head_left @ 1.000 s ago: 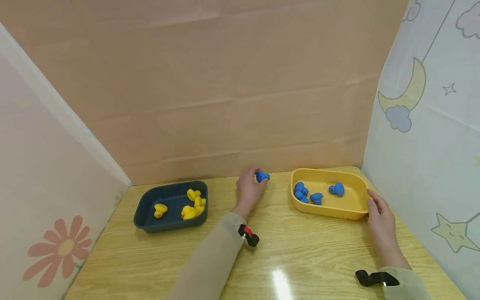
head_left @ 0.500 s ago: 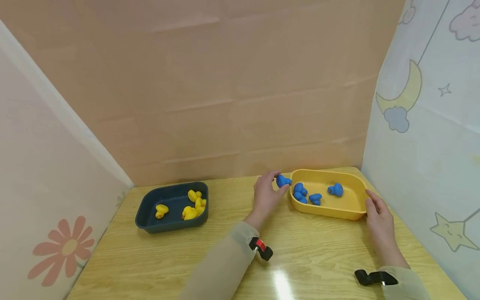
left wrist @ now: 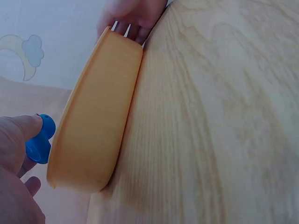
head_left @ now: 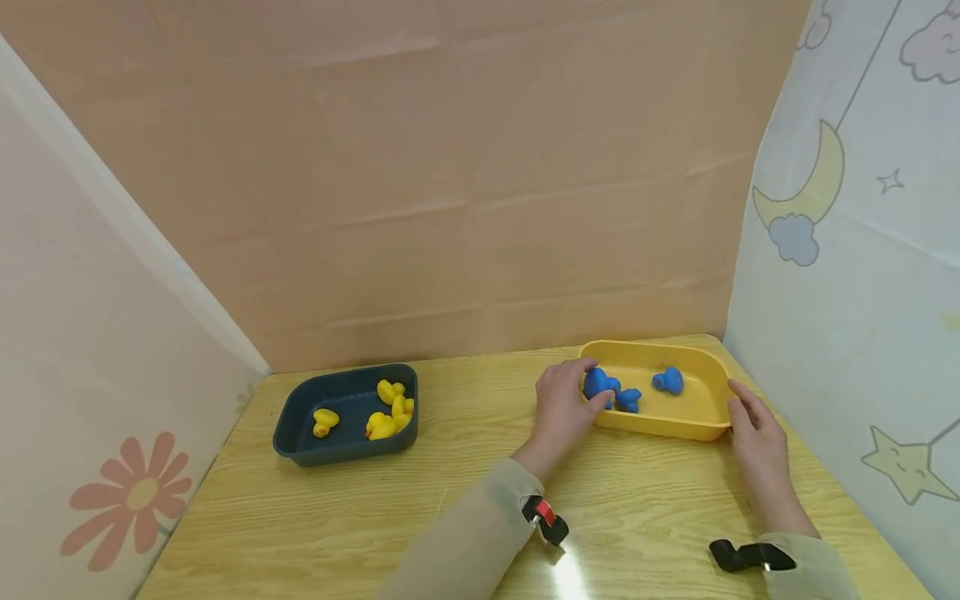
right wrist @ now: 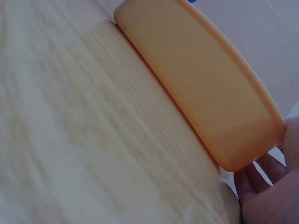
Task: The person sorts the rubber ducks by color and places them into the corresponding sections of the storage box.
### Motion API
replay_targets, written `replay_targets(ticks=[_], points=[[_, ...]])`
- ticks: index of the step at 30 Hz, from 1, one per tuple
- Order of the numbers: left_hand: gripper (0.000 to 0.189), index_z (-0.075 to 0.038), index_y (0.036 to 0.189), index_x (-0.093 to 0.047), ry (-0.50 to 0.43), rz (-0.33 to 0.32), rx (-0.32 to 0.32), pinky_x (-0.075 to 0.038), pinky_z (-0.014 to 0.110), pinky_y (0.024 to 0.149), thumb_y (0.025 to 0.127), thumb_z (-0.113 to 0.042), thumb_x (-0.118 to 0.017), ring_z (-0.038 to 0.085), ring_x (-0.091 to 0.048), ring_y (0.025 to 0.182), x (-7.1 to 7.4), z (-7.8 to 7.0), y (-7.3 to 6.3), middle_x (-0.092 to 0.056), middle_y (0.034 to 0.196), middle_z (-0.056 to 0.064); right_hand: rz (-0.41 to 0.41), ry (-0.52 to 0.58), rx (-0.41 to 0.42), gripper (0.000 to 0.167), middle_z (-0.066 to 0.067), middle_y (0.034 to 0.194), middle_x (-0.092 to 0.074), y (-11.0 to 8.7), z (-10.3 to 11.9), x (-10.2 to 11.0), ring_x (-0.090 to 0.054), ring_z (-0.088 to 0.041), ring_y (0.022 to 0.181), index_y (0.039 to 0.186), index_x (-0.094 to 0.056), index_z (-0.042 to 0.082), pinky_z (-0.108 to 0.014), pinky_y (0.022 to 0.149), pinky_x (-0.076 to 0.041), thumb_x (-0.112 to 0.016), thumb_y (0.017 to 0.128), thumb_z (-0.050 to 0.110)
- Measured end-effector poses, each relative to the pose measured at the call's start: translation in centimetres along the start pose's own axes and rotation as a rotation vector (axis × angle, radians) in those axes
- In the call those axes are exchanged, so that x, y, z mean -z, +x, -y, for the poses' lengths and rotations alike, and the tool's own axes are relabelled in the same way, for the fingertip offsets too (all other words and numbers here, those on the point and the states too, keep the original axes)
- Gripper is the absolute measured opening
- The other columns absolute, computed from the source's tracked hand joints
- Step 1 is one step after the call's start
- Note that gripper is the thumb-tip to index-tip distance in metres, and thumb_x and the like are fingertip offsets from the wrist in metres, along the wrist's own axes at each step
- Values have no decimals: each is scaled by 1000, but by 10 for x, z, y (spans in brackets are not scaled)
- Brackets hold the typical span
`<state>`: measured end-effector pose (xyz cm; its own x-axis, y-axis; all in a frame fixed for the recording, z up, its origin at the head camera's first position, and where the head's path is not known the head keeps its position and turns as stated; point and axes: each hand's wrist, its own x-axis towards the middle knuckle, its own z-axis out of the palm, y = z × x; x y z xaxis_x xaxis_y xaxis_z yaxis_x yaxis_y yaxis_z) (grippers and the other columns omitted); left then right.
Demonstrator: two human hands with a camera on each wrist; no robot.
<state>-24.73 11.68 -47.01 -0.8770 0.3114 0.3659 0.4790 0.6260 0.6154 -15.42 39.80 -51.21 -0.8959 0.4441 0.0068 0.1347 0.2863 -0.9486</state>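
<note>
My left hand (head_left: 561, 408) pinches a blue rubber duck (left wrist: 41, 140) between thumb and fingers, over the left end of a yellow plastic bin (head_left: 675, 427). In the left wrist view the duck is level with the bin's rim, close beside it. Inside the bin lie several more blue ducks (head_left: 669, 381), some partly hidden behind my left hand and the held duck. My right hand (head_left: 759, 433) grips the bin's right end, its fingers (right wrist: 254, 179) against the outer wall.
A dark blue bin (head_left: 347, 450) with several yellow rubber ducks (head_left: 381, 426) stands on the left of the wooden table (head_left: 315, 533). A brown paper wall (head_left: 465, 183) closes off the back. Patterned panels (head_left: 862, 333) flank both sides.
My left hand has carried the blue duck rightward from the middle of the table to above the yellow bin's left end. The right hand has stayed at the bin.
</note>
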Motion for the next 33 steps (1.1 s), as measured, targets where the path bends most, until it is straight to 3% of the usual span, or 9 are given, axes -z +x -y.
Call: replay_targets(ticks=[10, 19, 23, 26, 28, 30, 31, 33], points=[[51, -29, 144, -72, 143, 20, -8, -32, 45, 123, 98, -48, -84, 18, -57, 130, -7, 5, -10, -72, 139, -14, 46, -15, -1, 66, -10, 181, -26, 4, -1, -8, -33, -15, 158, 177, -31, 28, -1, 94, -41, -42, 117, 53], [54, -26, 148, -69, 114, 14, -28, -30, 48, 126, 100, -46, -83, 20, -57, 134, 1, 13, -14, -71, 142, -9, 104, -88, 117, 68, -12, 181, -26, 5, -4, -9, -33, -8, 154, 177, -30, 21, 1, 95, -38, -43, 118, 51], [53, -25, 150, -68, 139, 7, -36, -30, 49, 126, 103, -46, -80, 21, -55, 138, 11, 18, -16, -69, 145, -9, 156, -141, 182, 67, -19, 181, -21, 7, -4, -6, -24, -29, 164, 179, -21, 20, 4, 98, -28, -39, 120, 47], [52, -24, 152, -67, 168, -2, -48, -31, 51, 126, 105, -45, -77, 21, -55, 141, 19, 23, -19, -67, 148, -8, 189, -182, 207, 67, -24, 180, -20, 7, -4, -3, -19, -48, 163, 179, -14, 22, 4, 100, -20, -36, 121, 46], [52, -24, 153, -66, 185, 2, -53, -31, 53, 126, 106, -45, -75, 21, -54, 142, 26, 26, -21, -66, 151, -7, 187, -212, 224, 67, -28, 178, -22, 7, -3, -2, -20, -54, 161, 180, -12, 20, 3, 102, -17, -35, 121, 45], [52, -23, 154, -64, 202, 11, -49, -30, 55, 127, 108, -44, -73, 22, -53, 145, 33, 30, -24, -64, 153, -6, 163, -247, 249, 67, -31, 176, -26, 6, -1, -1, -24, -58, 158, 179, -13, 16, -7, 117, -19, -35, 121, 43], [52, -23, 156, -62, 215, 22, -44, -28, 56, 128, 109, -45, -71, 22, -51, 147, 37, 31, -26, -63, 155, -6, 145, -263, 266, 67, -33, 174, -28, 5, 1, 0, -26, -60, 157, 179, -14, 12, -19, 126, -22, -35, 122, 41], [54, -23, 159, -59, 251, 40, -42, -26, 59, 129, 110, -46, -68, 23, -47, 151, 45, 35, -30, -59, 160, -5, 93, -311, 309, 66, -36, 171, -32, 2, 5, -1, -29, -65, 153, 177, -20, 6, -49, 132, -26, -36, 122, 38]])
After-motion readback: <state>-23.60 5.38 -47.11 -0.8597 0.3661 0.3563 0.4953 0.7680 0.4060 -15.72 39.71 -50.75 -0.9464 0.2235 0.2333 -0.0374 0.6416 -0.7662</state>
